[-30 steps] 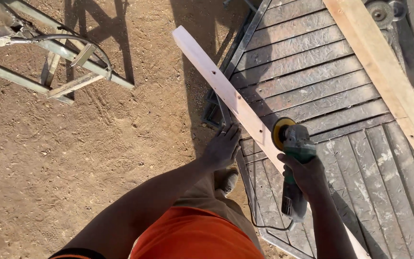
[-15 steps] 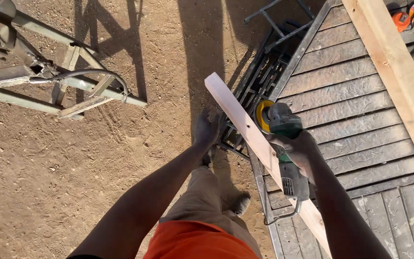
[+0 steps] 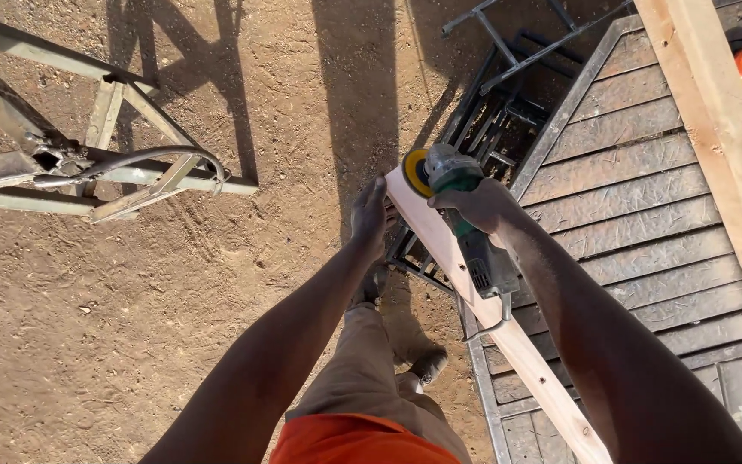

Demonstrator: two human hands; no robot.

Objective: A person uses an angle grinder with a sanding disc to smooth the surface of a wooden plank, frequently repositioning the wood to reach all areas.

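Two hands: we've got both busy here, one on wood, one on a power tool.
Left hand (image 3: 371,215): fingers wrapped shut round the near-left edge of the pale wooden strip (image 3: 474,301), right by its far end, steadying it.
Right hand (image 3: 481,206): clamped tight on the green angle grinder (image 3: 465,228), just across the strip from the left hand.
Where the strip is: it runs under both hands, over the edge of the grey slatted platform (image 3: 646,223), far end hanging out above the dirt ground (image 3: 130,344).
Long axis: we'd call it a diagonal, from the far end up by the left hand's fingertips down and to the right past the right forearm; the far end points away from us and a bit left.
Grinder heading: yellow disc (image 3: 416,172) sits at the strip's far tip, body and cord end trailing back toward us along the strip.
Risk one: disc is really close to the left hand's fingers. If it grabs the end grain and kicks sideways, we think those fingers are first in line.
Risk two: the strip looks held only by hand, no clamp visible, so it could twist or chatter.
Risk three: our foot (image 3: 427,361) is below the work, and a dropped grinder lands there.
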